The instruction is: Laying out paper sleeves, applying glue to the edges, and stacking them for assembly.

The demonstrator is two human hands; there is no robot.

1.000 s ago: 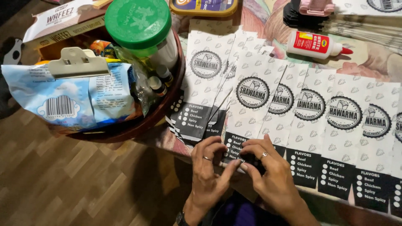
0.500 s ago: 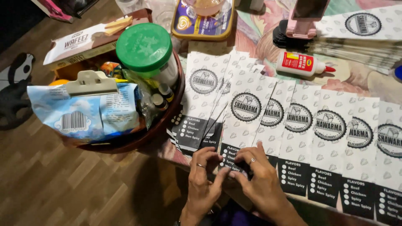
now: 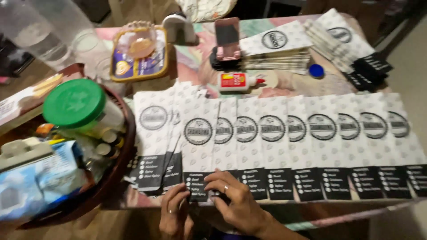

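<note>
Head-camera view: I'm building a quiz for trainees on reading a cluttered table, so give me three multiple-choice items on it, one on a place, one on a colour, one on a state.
1. Where does the glue bottle lie?
A. inside the round basket
B. on the table beyond the row of paper bags
C. under the hands

2. What colour is the lid of the big jar in the basket?
A. green
B. red
C. white

3. How are the paper bags in the row arranged?
A. standing upright
B. crumpled in a heap
C. lying flat, overlapping side by side

Answers: 1 B, the bottle lies on its side past the bags' top edges, near the phone. 2 A, the round lid is plainly green. 3 C, each bag lies flat and partly covers its neighbour, while the left hand and right hand press on the dark bottom edge of one near the left end.
</note>
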